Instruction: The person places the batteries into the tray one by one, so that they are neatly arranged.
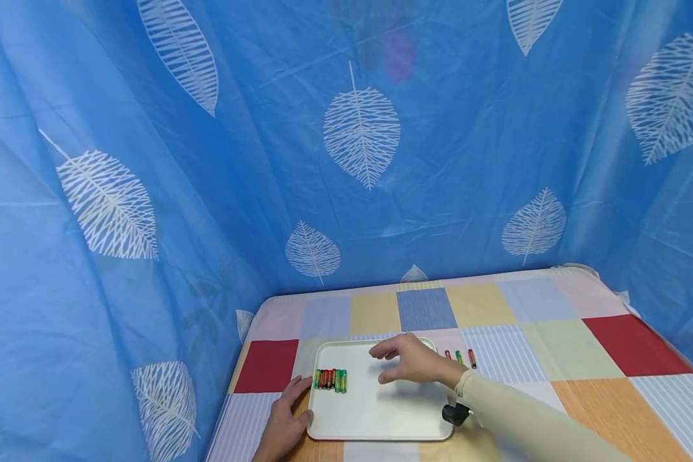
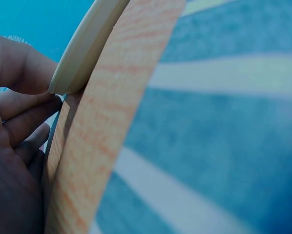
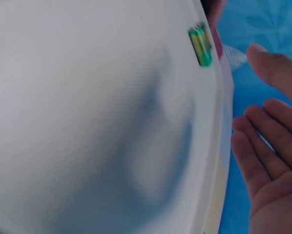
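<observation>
A white tray (image 1: 358,420) lies on the patchwork cloth. Inside it, toward the left side, several small red and green batteries (image 1: 331,379) stand side by side in a row; green ones (image 3: 200,45) show in the right wrist view. My left hand (image 1: 287,420) rests at the tray's left edge, its digits touching the rim (image 2: 70,73) from outside without curling round it. Over the middle of the tray hovers my right hand (image 1: 410,359), thumb and fingers apart and nothing between them, casting a shadow on the tray.
Three more batteries (image 1: 459,357), red and green, lie on the cloth just right of the tray, partly behind the right wrist. A black device (image 1: 455,414) is worn at that wrist. Blue curtains with white leaves (image 1: 362,135) enclose the table's back and sides.
</observation>
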Tool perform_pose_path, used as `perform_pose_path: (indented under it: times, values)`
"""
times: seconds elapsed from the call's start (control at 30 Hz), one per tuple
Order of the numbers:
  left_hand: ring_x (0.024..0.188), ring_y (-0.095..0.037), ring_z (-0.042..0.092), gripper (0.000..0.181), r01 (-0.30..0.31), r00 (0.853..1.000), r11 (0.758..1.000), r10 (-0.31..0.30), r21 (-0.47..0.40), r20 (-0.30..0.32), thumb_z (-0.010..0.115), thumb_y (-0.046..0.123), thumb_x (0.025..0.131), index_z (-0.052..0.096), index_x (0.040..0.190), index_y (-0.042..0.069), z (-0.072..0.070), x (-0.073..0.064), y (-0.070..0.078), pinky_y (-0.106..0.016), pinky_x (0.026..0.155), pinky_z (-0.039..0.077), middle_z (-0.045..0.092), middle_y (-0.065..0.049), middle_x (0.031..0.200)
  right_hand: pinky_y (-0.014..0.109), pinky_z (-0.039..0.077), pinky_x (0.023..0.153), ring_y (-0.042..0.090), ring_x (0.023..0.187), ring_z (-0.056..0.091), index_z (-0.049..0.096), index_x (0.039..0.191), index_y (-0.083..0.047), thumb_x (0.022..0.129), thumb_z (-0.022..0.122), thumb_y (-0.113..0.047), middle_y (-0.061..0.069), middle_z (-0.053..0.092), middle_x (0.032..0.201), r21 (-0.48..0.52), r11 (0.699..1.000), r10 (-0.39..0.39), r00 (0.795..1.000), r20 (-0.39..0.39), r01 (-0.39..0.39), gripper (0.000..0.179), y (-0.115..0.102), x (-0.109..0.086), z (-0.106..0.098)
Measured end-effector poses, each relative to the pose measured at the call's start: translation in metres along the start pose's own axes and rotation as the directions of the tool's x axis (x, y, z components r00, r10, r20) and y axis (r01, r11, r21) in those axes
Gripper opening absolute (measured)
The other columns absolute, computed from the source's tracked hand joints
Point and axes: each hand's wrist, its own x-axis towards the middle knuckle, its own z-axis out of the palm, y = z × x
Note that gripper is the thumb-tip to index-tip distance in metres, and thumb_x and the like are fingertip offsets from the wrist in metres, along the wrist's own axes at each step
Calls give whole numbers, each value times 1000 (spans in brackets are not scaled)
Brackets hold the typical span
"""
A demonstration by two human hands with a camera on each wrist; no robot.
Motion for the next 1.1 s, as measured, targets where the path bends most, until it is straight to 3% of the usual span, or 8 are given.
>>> perform_pose_path:
  times: [0.3, 0.63, 0.9, 1.1]
  values:
    - [156, -53, 42, 68, -17, 1000, 1000, 17, -13, 3, 75, -2, 83, 66, 149, 8, 0, -2, -2, -79, 123, 32, 56, -27, 160, 39, 60, 109, 24, 125, 74, 75, 138, -11, 91, 90, -20, 14, 77, 137, 9, 1000, -13, 1000, 8, 13, 51, 10, -21, -34]
    - [156, -52, 42, 67, -20, 1000, 1000, 20, -5, 1, 74, -2, 83, 67, 149, 7, 0, -1, 0, -78, 123, 33, 55, -27, 161, 39, 60, 109, 31, 127, 73, 73, 140, -13, 91, 89, -16, 17, 75, 140, 72, 997, 20, 1000, -22, -18, 52, 24, -51, -66]
    - [156, -52, 42, 68, -18, 1000, 1000, 18, 0, 3, 74, -2, 83, 66, 149, 7, -1, -3, 0, -79, 123, 33, 56, -27, 160, 57, 59, 107, 42, 127, 73, 71, 142, -5, 94, 87, -18, 21, 73, 140, 66, 996, 58, 996, -69, -54, 53, 35, -81, -88]
    - [157, -52, 42, 68, -16, 1000, 1000, 16, -4, 3, 74, -2, 82, 67, 149, 7, -1, -3, 0, -78, 124, 32, 57, -26, 160, 55, 60, 106, 37, 125, 75, 72, 142, -7, 92, 89, -23, 18, 74, 140, 37, 995, 94, 988, -122, -90, 55, 48, -99, -99]
